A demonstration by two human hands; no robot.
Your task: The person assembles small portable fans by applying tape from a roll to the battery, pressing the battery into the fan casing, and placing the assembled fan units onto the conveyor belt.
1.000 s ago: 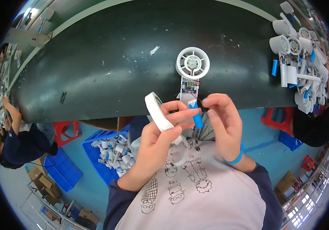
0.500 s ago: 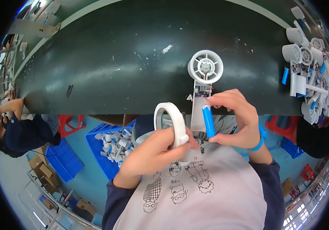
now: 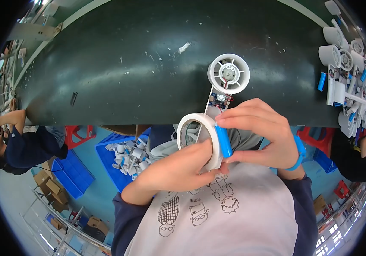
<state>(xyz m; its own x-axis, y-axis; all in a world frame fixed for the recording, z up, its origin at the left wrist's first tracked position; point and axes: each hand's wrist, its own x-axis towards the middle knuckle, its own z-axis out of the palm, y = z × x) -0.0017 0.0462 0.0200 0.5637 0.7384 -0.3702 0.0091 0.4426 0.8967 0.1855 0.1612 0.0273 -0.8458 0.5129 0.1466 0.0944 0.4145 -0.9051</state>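
My left hand [image 3: 176,168] is closed around a roll of white tape [image 3: 207,120], with its thumb inside the ring. Between the thumb and fingers of my right hand [image 3: 270,134] is a blue cylindrical battery [image 3: 224,144], its side right against the tape roll. Beyond both hands lies a white handheld fan [image 3: 245,76], its round spoked head on the dark table. Its open handle shows a small circuit board [image 3: 219,99] with thin wires. The handle's lower part passes behind the tape roll, so I cannot tell whether my fingers touch it.
The dark table [image 3: 127,72] has a small black piece [image 3: 73,99] on its left. A heap of white fan parts and blue batteries [image 3: 349,85] lies at the right end. Left of my lap, a blue bin [image 3: 102,150] holds more parts. Two people sit further off, near red stools [image 3: 80,135].
The tape roll has moved right and turned, coming up against the battery. My right hand has shifted slightly left with the battery. The fan's handle has swung leftward at its lower end.
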